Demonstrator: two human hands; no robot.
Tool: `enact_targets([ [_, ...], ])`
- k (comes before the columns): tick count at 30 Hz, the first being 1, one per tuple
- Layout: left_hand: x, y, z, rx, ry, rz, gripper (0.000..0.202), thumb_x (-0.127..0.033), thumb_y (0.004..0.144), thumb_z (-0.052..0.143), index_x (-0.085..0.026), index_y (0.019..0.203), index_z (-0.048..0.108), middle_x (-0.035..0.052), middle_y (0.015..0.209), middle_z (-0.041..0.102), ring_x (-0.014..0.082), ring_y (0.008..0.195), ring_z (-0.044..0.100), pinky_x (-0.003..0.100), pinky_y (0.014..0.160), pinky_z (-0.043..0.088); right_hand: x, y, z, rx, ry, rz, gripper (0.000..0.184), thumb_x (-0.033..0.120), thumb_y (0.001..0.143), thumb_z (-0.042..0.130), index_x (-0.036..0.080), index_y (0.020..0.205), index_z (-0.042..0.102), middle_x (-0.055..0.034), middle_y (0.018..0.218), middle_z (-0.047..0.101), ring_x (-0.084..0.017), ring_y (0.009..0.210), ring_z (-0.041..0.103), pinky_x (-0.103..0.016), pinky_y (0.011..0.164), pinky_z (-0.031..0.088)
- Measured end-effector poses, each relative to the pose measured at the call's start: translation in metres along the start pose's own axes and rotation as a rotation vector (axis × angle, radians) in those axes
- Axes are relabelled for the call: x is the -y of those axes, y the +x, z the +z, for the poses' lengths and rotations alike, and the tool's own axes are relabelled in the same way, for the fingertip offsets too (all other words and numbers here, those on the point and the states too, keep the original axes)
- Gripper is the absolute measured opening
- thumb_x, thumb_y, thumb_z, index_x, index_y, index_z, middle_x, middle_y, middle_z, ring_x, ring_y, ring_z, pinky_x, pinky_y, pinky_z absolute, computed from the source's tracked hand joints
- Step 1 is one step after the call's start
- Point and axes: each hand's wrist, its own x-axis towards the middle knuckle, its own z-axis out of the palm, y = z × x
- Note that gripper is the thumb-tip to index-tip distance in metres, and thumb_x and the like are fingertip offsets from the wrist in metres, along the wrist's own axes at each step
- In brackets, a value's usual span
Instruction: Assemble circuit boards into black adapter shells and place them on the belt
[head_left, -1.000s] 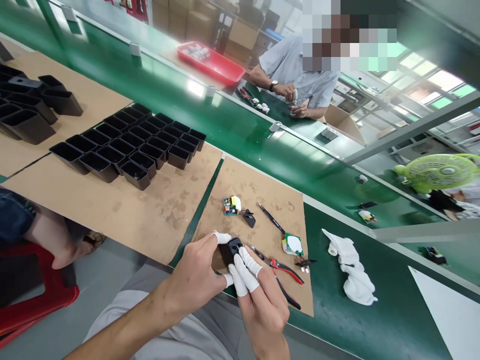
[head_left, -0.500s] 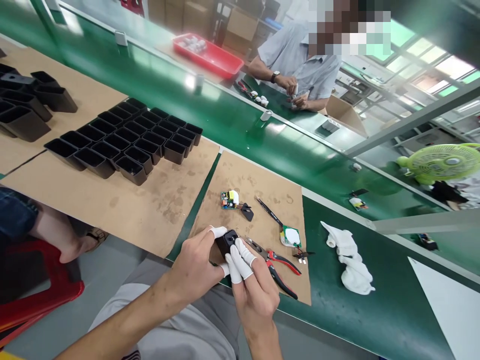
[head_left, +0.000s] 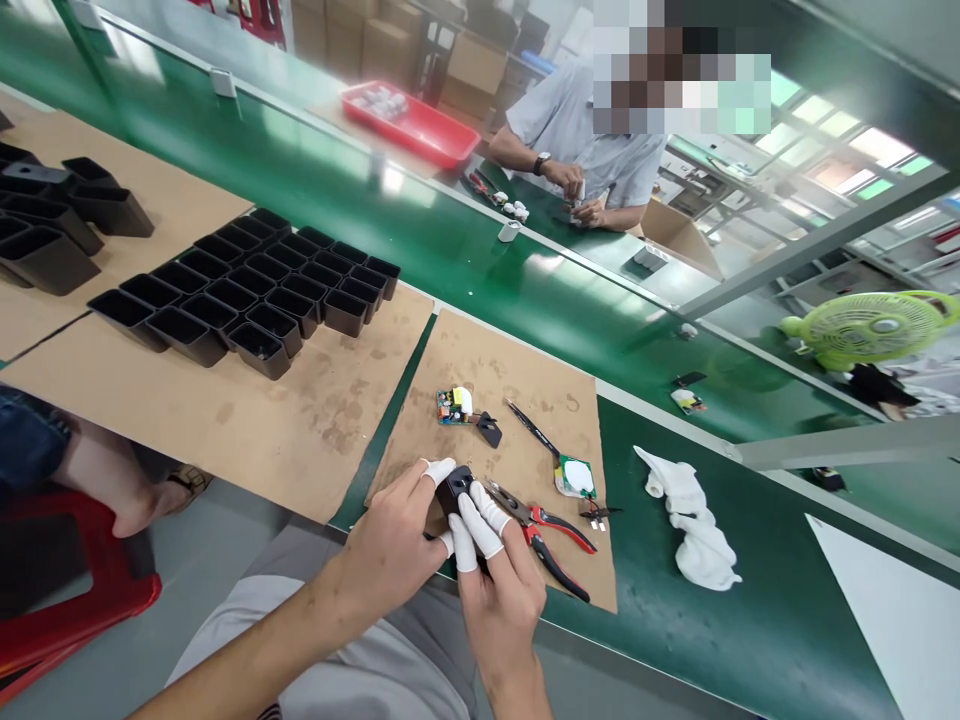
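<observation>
Between my hands is a small black plastic case (head_left: 452,487), held above the near edge of the cardboard. My left hand (head_left: 394,535) grips its left side, with white finger cots on the fingertips. From the right, my right hand (head_left: 499,560) presses its cot-covered fingers on the case's top and side. Just right of the case lie pliers (head_left: 536,520) with red and black handles, jaws toward my hands. Beyond are a circuit board (head_left: 452,407) with a black end plate (head_left: 489,429), black tweezers (head_left: 531,425) and a second circuit board (head_left: 577,477) with a white pad.
Rows of open black cases (head_left: 247,285) stand on the cardboard at left, with more cases (head_left: 56,235) farther left. A white cloth (head_left: 694,520) lies on the green bench at right. Across the bench a co-worker (head_left: 577,150) handles small parts near a red tray (head_left: 412,125).
The view has shifted slightly. Both hands stay closed on the black case, which keeps nearly the same pose. The items on the cardboard have not moved.
</observation>
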Motion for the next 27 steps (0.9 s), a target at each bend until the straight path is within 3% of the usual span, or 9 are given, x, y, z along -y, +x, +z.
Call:
enact_targets([
  [5, 0.001, -0.002, -0.004, 0.005, -0.020, -0.018, 0.056, -0.002, 0.079, 0.067, -0.022, 0.131, 0.066, 0.0085, 0.117, 0.082, 0.0300, 0.105, 0.084, 0.040, 0.089, 0.072, 0.003, 0.001, 0.004, -0.214, 0.006, 0.075, 0.070, 0.009, 0.096, 0.089, 0.030, 0.160, 0.068, -0.0135, 0.132, 0.083, -0.031, 0.114, 0.085, -0.049, 0.096, 0.077],
  [10, -0.003, -0.001, -0.007, -0.013, -0.038, -0.004, 0.054, -0.002, 0.079, 0.069, -0.021, 0.130, 0.068, 0.0083, 0.114, 0.084, 0.0300, 0.102, 0.085, 0.040, 0.087, 0.072, 0.008, 0.001, 0.001, -0.164, 0.003, -0.024, 0.060, -0.003, 0.099, 0.079, 0.031, 0.148, 0.079, -0.0122, 0.134, 0.082, -0.027, 0.112, 0.086, -0.040, 0.094, 0.077],
  [16, -0.017, -0.007, -0.013, -0.106, -0.105, 0.039, 0.061, -0.004, 0.085, 0.071, -0.021, 0.143, 0.065, 0.0086, 0.125, 0.084, 0.0270, 0.115, 0.084, 0.037, 0.102, 0.070, 0.016, -0.001, -0.015, -0.146, -0.033, -0.078, 0.071, -0.008, 0.096, 0.078, 0.028, 0.156, 0.073, -0.0133, 0.139, 0.083, -0.030, 0.120, 0.085, -0.042, 0.100, 0.076],
  [18, -0.013, -0.008, -0.010, -0.093, -0.093, 0.016, 0.055, -0.004, 0.086, 0.070, -0.020, 0.138, 0.067, 0.0088, 0.120, 0.084, 0.0281, 0.111, 0.084, 0.039, 0.099, 0.070, 0.015, 0.000, -0.013, -0.095, 0.011, -0.062, 0.069, -0.007, 0.098, 0.074, 0.029, 0.157, 0.073, -0.0133, 0.134, 0.085, -0.031, 0.121, 0.085, -0.043, 0.099, 0.076],
  [21, -0.002, -0.006, -0.006, -0.039, -0.079, -0.022, 0.045, -0.003, 0.085, 0.069, -0.020, 0.126, 0.071, 0.0084, 0.111, 0.083, 0.0286, 0.103, 0.084, 0.039, 0.090, 0.071, 0.009, 0.000, -0.005, -0.057, 0.137, 0.057, 0.056, -0.003, 0.100, 0.074, 0.030, 0.144, 0.082, -0.0114, 0.122, 0.087, -0.030, 0.116, 0.087, -0.041, 0.096, 0.077],
  [24, 0.004, -0.005, -0.010, -0.018, -0.144, -0.054, 0.050, -0.008, 0.086, 0.079, -0.022, 0.133, 0.069, 0.0092, 0.121, 0.083, 0.0285, 0.113, 0.083, 0.040, 0.099, 0.070, 0.004, -0.001, 0.001, -0.146, 0.323, 0.303, 0.029, 0.009, 0.099, 0.082, 0.028, 0.119, 0.091, -0.0103, 0.115, 0.088, -0.029, 0.109, 0.088, -0.042, 0.095, 0.076],
  [27, 0.005, -0.007, -0.020, -0.064, -0.335, -0.144, 0.066, -0.026, 0.083, 0.096, -0.025, 0.142, 0.066, 0.0102, 0.133, 0.079, 0.0283, 0.123, 0.079, 0.042, 0.110, 0.066, 0.007, -0.003, 0.000, -0.257, 0.450, 0.546, 0.018, 0.026, 0.111, 0.074, 0.023, 0.125, 0.086, -0.0111, 0.114, 0.089, -0.024, 0.101, 0.088, -0.037, 0.087, 0.076],
])
